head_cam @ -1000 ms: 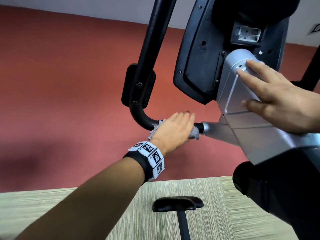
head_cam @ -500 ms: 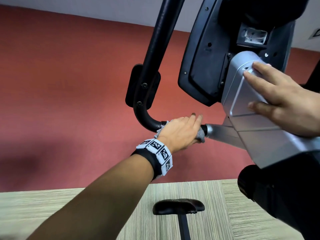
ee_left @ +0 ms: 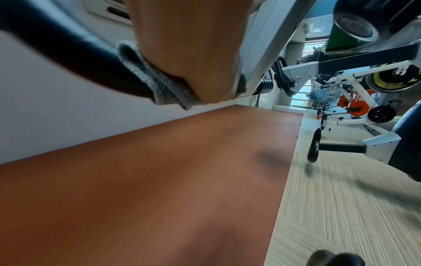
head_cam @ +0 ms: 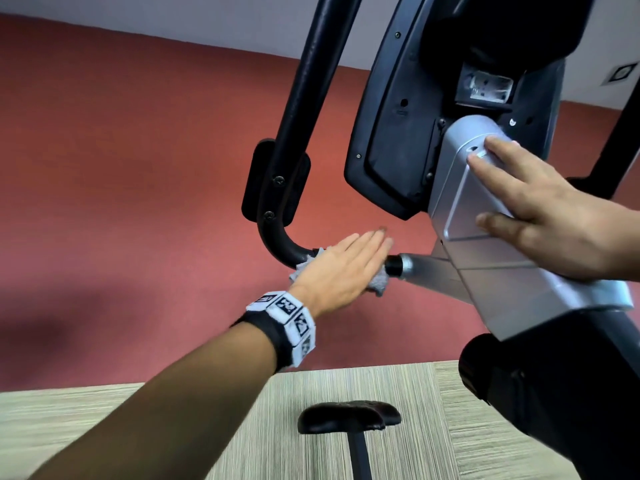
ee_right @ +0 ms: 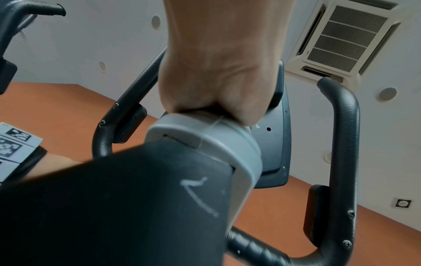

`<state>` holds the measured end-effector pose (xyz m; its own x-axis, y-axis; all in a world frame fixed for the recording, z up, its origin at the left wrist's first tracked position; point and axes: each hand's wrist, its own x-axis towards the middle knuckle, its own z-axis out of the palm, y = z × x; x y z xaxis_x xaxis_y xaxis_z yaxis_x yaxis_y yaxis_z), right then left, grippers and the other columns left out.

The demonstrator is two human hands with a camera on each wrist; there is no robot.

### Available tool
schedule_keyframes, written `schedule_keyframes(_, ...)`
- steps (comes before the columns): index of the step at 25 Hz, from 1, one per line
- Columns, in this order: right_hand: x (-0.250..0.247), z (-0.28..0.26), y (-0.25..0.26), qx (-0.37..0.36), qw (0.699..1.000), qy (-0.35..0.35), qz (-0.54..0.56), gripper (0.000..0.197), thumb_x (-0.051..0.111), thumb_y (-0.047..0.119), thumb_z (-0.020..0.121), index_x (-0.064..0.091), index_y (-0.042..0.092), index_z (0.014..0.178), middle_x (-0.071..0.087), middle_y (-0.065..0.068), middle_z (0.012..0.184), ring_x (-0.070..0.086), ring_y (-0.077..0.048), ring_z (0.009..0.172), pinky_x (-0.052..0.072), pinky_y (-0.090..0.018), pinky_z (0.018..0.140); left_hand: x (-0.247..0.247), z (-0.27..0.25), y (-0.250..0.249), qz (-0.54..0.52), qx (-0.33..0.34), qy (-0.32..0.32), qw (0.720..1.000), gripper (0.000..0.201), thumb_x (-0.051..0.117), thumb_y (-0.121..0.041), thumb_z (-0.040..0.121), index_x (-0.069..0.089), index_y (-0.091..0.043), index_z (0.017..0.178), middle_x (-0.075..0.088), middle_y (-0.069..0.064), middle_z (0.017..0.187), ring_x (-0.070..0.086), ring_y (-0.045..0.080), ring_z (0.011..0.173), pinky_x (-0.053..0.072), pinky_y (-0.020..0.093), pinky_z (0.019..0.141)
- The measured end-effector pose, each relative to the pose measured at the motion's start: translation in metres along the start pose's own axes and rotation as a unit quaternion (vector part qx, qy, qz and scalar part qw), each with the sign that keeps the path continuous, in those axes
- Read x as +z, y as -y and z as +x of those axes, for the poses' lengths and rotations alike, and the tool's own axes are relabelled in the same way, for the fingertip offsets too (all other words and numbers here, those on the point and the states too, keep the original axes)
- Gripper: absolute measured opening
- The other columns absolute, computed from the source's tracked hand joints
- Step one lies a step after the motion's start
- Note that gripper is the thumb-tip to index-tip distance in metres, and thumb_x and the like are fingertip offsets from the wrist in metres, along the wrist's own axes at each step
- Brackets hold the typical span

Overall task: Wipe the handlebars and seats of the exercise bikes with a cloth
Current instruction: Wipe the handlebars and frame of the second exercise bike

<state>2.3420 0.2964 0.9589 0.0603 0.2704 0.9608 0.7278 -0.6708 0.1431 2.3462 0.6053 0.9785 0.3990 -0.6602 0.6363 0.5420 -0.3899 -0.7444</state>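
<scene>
My left hand (head_cam: 346, 268) lies with straight fingers over a grey cloth (head_cam: 379, 284) and presses it onto the lower bend of the black handlebar (head_cam: 280, 242). In the left wrist view the heel of that hand (ee_left: 189, 54) sits on the cloth (ee_left: 159, 84), which is folded round the bar (ee_left: 68, 54). My right hand (head_cam: 540, 216) rests flat, fingers spread, on the bike's silver housing (head_cam: 491, 258) below the black console back (head_cam: 398, 133). The right wrist view shows that hand (ee_right: 216, 72) on top of the housing (ee_right: 205, 138).
A black padded piece on a stem (head_cam: 346, 417) stands low on the striped floor (head_cam: 398, 452). Red flooring (head_cam: 121, 168) runs to a pale wall. The bike's right handlebar loop (ee_right: 344, 144) rises on the far side. Other gym machines (ee_left: 355, 100) stand further off.
My left fingers, curved over the bar before, now lie straight over the cloth. The right hand keeps its place on the silver housing.
</scene>
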Motion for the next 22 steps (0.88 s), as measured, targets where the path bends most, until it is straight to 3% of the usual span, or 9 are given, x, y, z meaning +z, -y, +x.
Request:
schedule_keyframes(2, 0.002, 0.001, 0.0, -0.002, 1.0, 0.003, -0.003, 0.079, 0.056, 0.029, 0.099, 0.012, 0.025, 0.164, -0.011, 0.009, 0.171, -0.011, -0.009, 0.156, -0.002, -0.03, 0.124, 0.012, -0.024, 0.012, 0.026, -0.001, -0.008, 1.0, 0.06, 0.024, -0.015, 0.101, 0.015, 0.006, 0.157, 0.026, 0.025, 0.163, 0.032, 0.033, 0.15, 0.032, 0.042, 0.12)
schedule_keyframes(6, 0.004, 0.001, -0.003, -0.009, 1.0, -0.014, 0.003, 0.08, 0.055, 0.035, 0.094, 0.015, 0.026, 0.163, -0.007, 0.009, 0.171, -0.01, -0.006, 0.155, -0.002, -0.027, 0.122, 0.004, 0.005, -0.007, -0.005, -0.021, 0.018, 1.0, 0.065, 0.046, -0.025, 0.101, 0.025, 0.008, 0.154, 0.041, 0.025, 0.153, 0.044, 0.034, 0.139, 0.035, 0.042, 0.117)
schedule_keyframes(8, 0.005, 0.0, -0.005, -0.007, 1.0, -0.018, 0.013, 0.081, 0.056, 0.035, 0.093, 0.016, 0.028, 0.163, -0.006, 0.011, 0.171, -0.013, 0.004, 0.15, -0.003, -0.025, 0.12, 0.0, 0.029, -0.032, -0.014, -0.006, 0.017, 1.0, 0.058, 0.029, -0.017, 0.102, 0.025, 0.008, 0.154, 0.043, 0.023, 0.152, 0.046, 0.034, 0.136, 0.034, 0.041, 0.117)
schedule_keyframes(10, 0.005, 0.0, -0.006, -0.007, 1.0, -0.013, 0.016, 0.081, 0.055, 0.036, 0.093, 0.016, 0.028, 0.163, -0.007, 0.01, 0.171, -0.014, 0.003, 0.15, -0.002, -0.027, 0.121, -0.001, 0.035, -0.034, -0.055, -0.007, 0.026, 0.998, 0.061, 0.02, -0.015, 0.098, 0.026, 0.006, 0.155, 0.042, 0.021, 0.154, 0.045, 0.032, 0.138, 0.033, 0.04, 0.118)
schedule_keyframes(12, 0.006, 0.001, -0.008, -0.014, 1.0, -0.008, 0.01, 0.082, 0.054, 0.037, 0.092, 0.015, 0.028, 0.163, -0.008, 0.01, 0.171, -0.013, -0.004, 0.154, -0.002, -0.03, 0.123, 0.002, 0.016, -0.013, -0.079, -0.011, 0.014, 0.997, 0.061, 0.038, -0.024, 0.101, 0.029, 0.004, 0.154, 0.045, 0.018, 0.152, 0.048, 0.028, 0.136, 0.035, 0.037, 0.117)
schedule_keyframes(14, 0.005, 0.001, -0.008, -0.013, 1.0, -0.007, 0.009, 0.081, 0.058, 0.031, 0.095, 0.014, 0.028, 0.164, -0.01, 0.011, 0.17, -0.017, 0.0, 0.152, -0.003, -0.029, 0.122, 0.004, -0.012, 0.012, -0.068, -0.034, 0.033, 0.997, 0.079, 0.06, -0.047, 0.096, 0.036, 0.003, 0.152, 0.051, 0.016, 0.148, 0.052, 0.025, 0.134, 0.039, 0.035, 0.116)
schedule_keyframes(17, 0.006, 0.001, -0.007, -0.008, 1.0, 0.001, 0.003, 0.082, 0.059, 0.026, 0.097, 0.011, 0.03, 0.164, -0.013, 0.014, 0.169, -0.023, 0.01, 0.143, -0.007, -0.022, 0.118, 0.008, -0.026, 0.024, -0.064, -0.051, 0.054, 0.995, 0.089, 0.066, -0.061, 0.088, 0.044, 0.003, 0.146, 0.06, 0.015, 0.136, 0.06, 0.026, 0.126, 0.046, 0.035, 0.11)
schedule_keyframes(20, 0.007, 0.002, -0.008, -0.013, 1.0, 0.006, -0.02, 0.083, 0.059, 0.024, 0.098, 0.008, 0.026, 0.163, -0.015, 0.009, 0.17, -0.022, -0.001, 0.151, -0.008, -0.021, 0.118, 0.005, -0.004, 0.008, -0.082, -0.056, 0.055, 0.994, 0.091, 0.063, -0.062, 0.089, 0.039, 0.004, 0.147, 0.058, 0.017, 0.133, 0.059, 0.028, 0.121, 0.045, 0.036, 0.108)
schedule_keyframes(22, 0.007, 0.001, -0.006, -0.013, 1.0, 0.004, -0.022, 0.083, 0.059, 0.023, 0.098, 0.008, 0.026, 0.163, -0.014, 0.006, 0.17, -0.017, -0.01, 0.155, -0.006, -0.026, 0.12, -0.006, 0.004, 0.0, -0.076, -0.058, 0.086, 0.992, 0.091, 0.059, -0.058, 0.093, 0.029, 0.004, 0.152, 0.047, 0.021, 0.146, 0.05, 0.03, 0.133, 0.035, 0.038, 0.117)
